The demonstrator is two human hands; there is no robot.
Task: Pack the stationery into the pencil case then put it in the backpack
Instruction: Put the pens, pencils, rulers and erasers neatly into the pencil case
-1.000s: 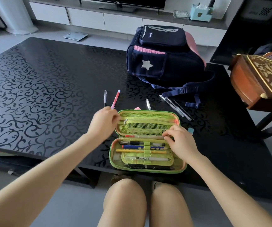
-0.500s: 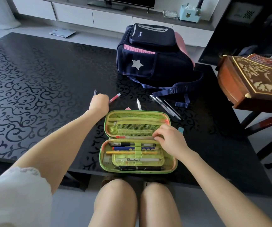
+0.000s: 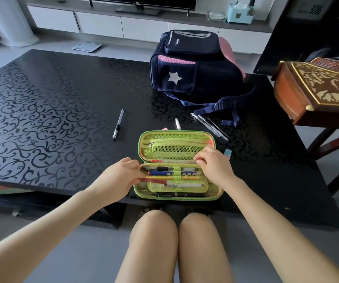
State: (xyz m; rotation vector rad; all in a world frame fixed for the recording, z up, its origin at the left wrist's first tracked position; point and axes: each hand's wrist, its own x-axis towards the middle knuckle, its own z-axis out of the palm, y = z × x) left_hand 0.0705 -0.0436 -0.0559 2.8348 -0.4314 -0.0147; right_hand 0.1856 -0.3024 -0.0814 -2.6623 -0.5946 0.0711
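Pinched in my left hand (image 3: 117,176) is a red pen (image 3: 156,181), and I am sliding it across the low half of the green pencil case (image 3: 177,166). My right hand (image 3: 213,166) has its fingers curled together on the far end of the middle flap, holding it down, so the case stays flat and open.

I think I am about halfway done. Some pens sit in the loops of the case, and a dark one lies along its front edge. But more things lie out on the black table (image 3: 42,119). One dark pen (image 3: 118,125) lies well to the left of the case. A white pen (image 3: 177,124) pokes out from behind its top edge. A bunch of three thin pens (image 3: 209,126) lies near the backpack strap.

The backpack (image 3: 193,66) stands shut at the back of the table, well away from my hands. The case still needs zipping up and putting inside it
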